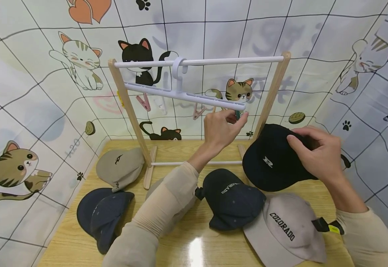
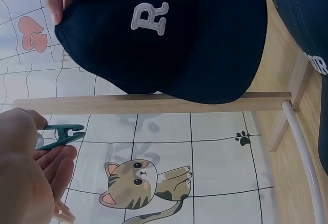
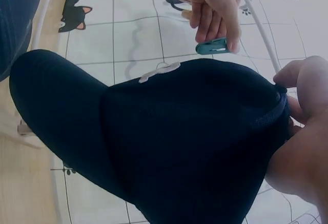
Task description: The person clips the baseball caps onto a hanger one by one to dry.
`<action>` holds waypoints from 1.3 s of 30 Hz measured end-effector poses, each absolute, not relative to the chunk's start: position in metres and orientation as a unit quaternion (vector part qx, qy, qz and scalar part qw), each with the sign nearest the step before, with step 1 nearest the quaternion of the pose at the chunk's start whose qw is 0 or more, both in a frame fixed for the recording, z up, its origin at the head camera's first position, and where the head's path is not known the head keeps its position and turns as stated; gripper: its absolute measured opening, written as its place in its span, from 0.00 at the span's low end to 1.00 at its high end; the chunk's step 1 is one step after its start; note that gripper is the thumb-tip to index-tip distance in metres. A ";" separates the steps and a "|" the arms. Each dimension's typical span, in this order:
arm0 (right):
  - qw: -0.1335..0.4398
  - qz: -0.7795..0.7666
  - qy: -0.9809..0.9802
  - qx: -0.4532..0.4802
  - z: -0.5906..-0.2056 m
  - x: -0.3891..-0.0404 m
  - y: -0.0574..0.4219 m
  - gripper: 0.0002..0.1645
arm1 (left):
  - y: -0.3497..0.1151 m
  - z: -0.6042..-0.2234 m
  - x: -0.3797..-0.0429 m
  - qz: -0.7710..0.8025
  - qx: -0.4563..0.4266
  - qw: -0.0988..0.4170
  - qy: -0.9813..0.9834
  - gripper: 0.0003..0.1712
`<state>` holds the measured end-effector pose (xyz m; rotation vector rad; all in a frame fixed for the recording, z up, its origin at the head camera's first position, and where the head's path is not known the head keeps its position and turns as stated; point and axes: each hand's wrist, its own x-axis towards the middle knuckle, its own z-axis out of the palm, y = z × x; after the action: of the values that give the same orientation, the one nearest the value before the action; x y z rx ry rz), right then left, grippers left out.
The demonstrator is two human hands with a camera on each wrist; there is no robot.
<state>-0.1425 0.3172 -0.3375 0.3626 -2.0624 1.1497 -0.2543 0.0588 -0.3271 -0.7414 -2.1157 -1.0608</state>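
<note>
My left hand (image 1: 223,128) pinches a teal clothespin (image 2: 62,135) at the right end of a white hanger (image 1: 184,95); in the left wrist view the pin's jaws stand apart with nothing between them. Off to the right, my right hand (image 1: 321,150) grips a dark cap (image 1: 274,159) with a white letter R by the edge of its crown. The cap's brim points down and left in the head view. In the right wrist view the cap (image 3: 195,131) is apart from the clothespin, with the fingers at its rim.
The hanger hooks over the white bar of a wooden rack (image 1: 270,94); several other clothespins dangle from it. On the table (image 1: 214,246) lie a beige cap (image 1: 120,167), navy caps (image 1: 105,218) (image 1: 232,200) and a light Colorado cap (image 1: 287,226). Another cap is partly hidden behind my left sleeve.
</note>
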 end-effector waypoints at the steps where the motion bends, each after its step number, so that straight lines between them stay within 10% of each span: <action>1: 0.365 0.446 -0.804 0.144 -0.337 -0.143 0.315 0.11 | 0.058 -0.327 -0.254 -0.407 -0.281 0.323 -0.807 0.20; 39: 0.360 0.228 -0.849 0.312 -0.304 -0.169 0.284 0.10 | 0.059 -0.312 -0.249 -0.382 -0.282 0.360 -0.803 0.23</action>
<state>-0.1688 0.2838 -0.3044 0.8049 -2.1886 0.5870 -0.2486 0.0593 -0.3122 -0.7281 -2.0700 -0.9860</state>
